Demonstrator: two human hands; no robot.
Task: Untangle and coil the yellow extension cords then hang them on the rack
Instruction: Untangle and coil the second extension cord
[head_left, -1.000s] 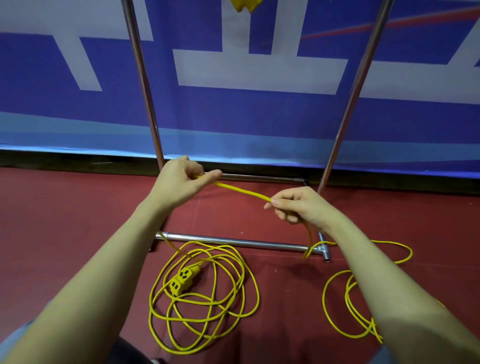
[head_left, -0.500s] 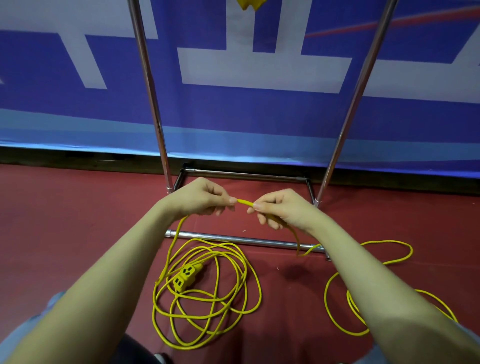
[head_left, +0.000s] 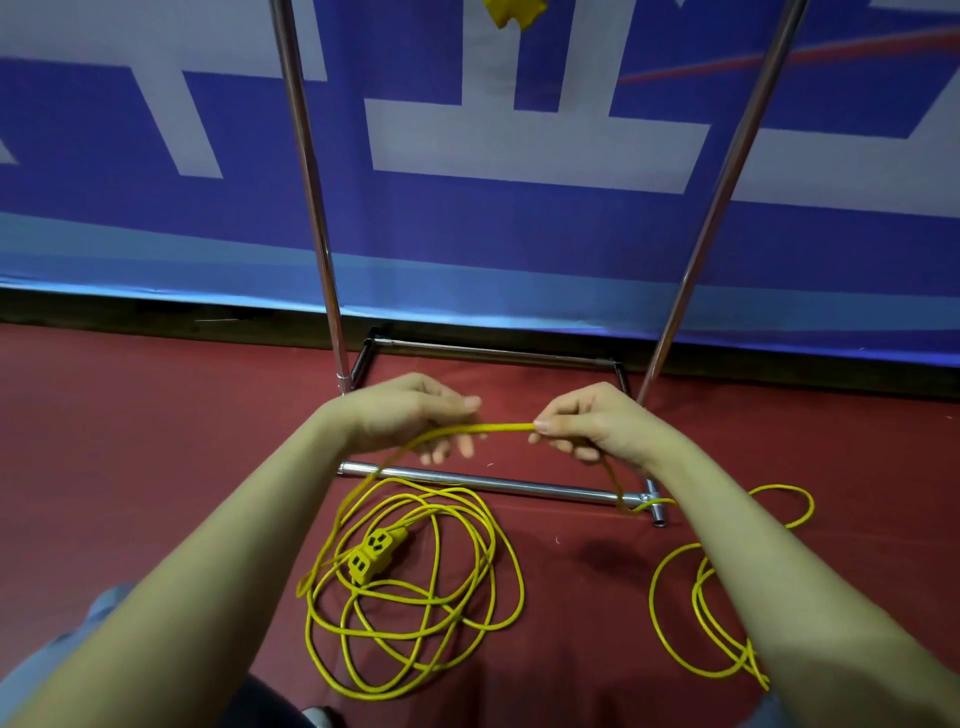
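A yellow extension cord (head_left: 501, 427) stretches between my two hands just above the rack's front base bar (head_left: 493, 483). My right hand (head_left: 592, 426) pinches it between thumb and forefinger. My left hand (head_left: 410, 415) holds it loosely, thumb above and curled fingers below. From the left hand the cord drops to a loose coil (head_left: 467, 623) on the floor, with a yellow socket block (head_left: 374, 553) lying on it. From the right hand it runs down past the rack foot (head_left: 657, 506) to more loops (head_left: 696, 597), partly hidden by my right forearm.
The chrome rack's two uprights (head_left: 311, 208) (head_left: 727, 182) rise in front of a blue and white banner (head_left: 519, 234). A yellow piece (head_left: 514, 13) hangs at the top edge. The floor (head_left: 130, 467) is dark red carpet.
My hands have drawn a little apart, so a longer stretch of cord now runs between them. The left hand's pinch has loosened.
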